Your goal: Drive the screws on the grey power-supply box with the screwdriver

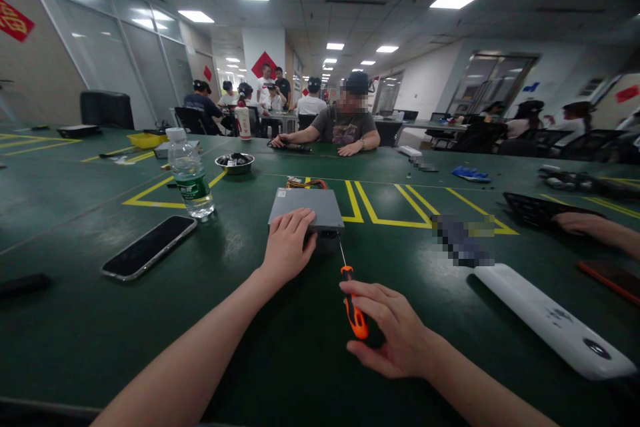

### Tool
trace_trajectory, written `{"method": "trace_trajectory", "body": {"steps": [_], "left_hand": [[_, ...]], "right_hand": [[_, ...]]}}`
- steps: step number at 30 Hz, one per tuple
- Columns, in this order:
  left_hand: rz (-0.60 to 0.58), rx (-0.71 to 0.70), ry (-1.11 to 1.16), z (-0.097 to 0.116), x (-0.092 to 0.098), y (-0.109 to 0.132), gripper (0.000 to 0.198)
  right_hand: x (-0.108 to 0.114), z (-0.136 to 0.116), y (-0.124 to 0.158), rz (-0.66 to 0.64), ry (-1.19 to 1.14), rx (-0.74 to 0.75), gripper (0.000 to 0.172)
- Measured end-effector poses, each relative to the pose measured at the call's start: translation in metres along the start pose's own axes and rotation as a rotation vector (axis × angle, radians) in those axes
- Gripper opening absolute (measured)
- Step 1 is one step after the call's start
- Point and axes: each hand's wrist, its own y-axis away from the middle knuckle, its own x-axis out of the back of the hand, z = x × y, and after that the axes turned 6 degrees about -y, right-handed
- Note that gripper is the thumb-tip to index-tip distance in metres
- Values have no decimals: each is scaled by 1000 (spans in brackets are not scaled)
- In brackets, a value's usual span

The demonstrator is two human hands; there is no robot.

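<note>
Head: screwdriver (357, 317) in right grip (397, 325)

Smooth matt metal box (320, 202), plastic-handled screwdriver (357, 320) with slim metal shaft at the box's near edge, clear glossy plastic bottle (189, 173) and glossy-screened phone (150, 248) left of the box, shiny metal bowl (236, 169) beyond it, smooth, faintly glossy tabletop (285, 360) beneath the box

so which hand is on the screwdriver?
The right hand, with its fingers at the screwdriver's orange-and-black handle; the left hand lies on the grey box instead.
</note>
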Motion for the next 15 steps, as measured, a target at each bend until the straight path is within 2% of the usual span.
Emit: {"method": "trace_trajectory", "body": {"steps": [4,10,15], "left_hand": [[-3,3,2,0,1,0,36],[-5,8,14,1,1,0,38],[-5,9,10,1,1,0,37]], "right_hand": [[2,-1,-4,-75,49,37,30],[1,3,1,95,14,-29,31],[0,2,1,33,18,-10,33]]}}
